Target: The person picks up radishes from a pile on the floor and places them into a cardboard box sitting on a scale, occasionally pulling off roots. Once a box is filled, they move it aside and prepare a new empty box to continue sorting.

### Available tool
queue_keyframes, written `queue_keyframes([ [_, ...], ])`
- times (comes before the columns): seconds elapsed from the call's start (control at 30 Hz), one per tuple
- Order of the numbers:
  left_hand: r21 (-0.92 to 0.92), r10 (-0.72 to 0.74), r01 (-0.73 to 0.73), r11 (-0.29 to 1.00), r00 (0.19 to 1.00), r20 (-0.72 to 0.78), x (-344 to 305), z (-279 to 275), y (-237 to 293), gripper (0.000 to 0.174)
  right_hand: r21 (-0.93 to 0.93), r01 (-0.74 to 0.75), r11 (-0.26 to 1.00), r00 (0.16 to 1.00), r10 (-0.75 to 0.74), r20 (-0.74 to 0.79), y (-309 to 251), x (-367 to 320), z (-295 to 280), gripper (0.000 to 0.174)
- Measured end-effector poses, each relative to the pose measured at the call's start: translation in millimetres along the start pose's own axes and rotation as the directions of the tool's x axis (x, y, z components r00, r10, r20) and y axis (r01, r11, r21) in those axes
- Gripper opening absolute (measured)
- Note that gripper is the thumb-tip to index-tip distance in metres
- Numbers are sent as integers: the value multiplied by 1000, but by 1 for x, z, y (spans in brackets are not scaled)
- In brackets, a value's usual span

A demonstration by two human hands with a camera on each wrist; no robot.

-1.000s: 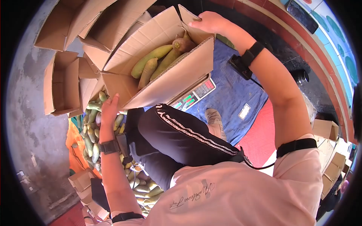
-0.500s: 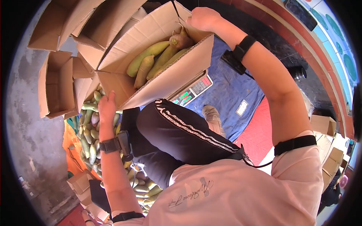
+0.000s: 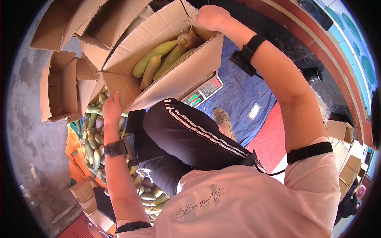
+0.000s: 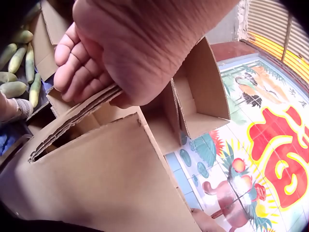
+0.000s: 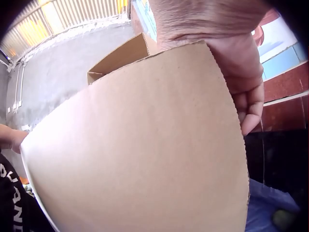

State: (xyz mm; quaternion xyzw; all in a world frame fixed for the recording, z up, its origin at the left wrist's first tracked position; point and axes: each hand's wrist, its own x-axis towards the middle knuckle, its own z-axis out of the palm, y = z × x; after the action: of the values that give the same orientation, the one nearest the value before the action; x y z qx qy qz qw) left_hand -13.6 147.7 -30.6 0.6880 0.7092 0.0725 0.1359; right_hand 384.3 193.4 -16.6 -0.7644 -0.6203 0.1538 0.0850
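An open cardboard box (image 3: 178, 85) stands tilted before me in the head view, its flaps up. Inside lie several long yellow-green vegetables (image 3: 151, 71) and a brownish one with a stalk (image 3: 186, 40). My left hand (image 3: 112, 109) grips the near left end of the box. In the left wrist view its fingers (image 4: 72, 72) bend over the doubled cardboard edge, with the thumb on the other side. My right hand (image 3: 212, 18) holds the far right corner by a flap. The right wrist view shows fingers (image 5: 251, 113) curled behind the cardboard panel.
A scale with a keypad (image 3: 208, 89) sits under the box on a blue sheet (image 3: 250, 95). Other open cartons (image 3: 59, 85) crowd the left side. A heap of similar vegetables (image 3: 93, 139) lies beside my legs. A tiled ledge (image 3: 301, 23) runs along the right.
The box and both hands have shifted slightly left and up in the head view, along with the surroundings. Both hands keep their hold, and the vegetables stay inside.
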Motion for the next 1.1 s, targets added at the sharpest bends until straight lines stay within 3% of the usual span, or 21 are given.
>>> queue_keyframes([
  [0.43,121,19,-19,992,1000,3,2,2,-1,58,-23,-34,999,999,33,-16,-1,0,4,34],
  [0.5,123,47,-46,991,999,-8,2,3,-3,58,-85,113,990,985,-123,-118,5,7,13,32],
  [1.1,130,60,-60,990,998,9,1,3,-2,57,-151,98,984,988,-114,-103,-1,1,6,30],
])
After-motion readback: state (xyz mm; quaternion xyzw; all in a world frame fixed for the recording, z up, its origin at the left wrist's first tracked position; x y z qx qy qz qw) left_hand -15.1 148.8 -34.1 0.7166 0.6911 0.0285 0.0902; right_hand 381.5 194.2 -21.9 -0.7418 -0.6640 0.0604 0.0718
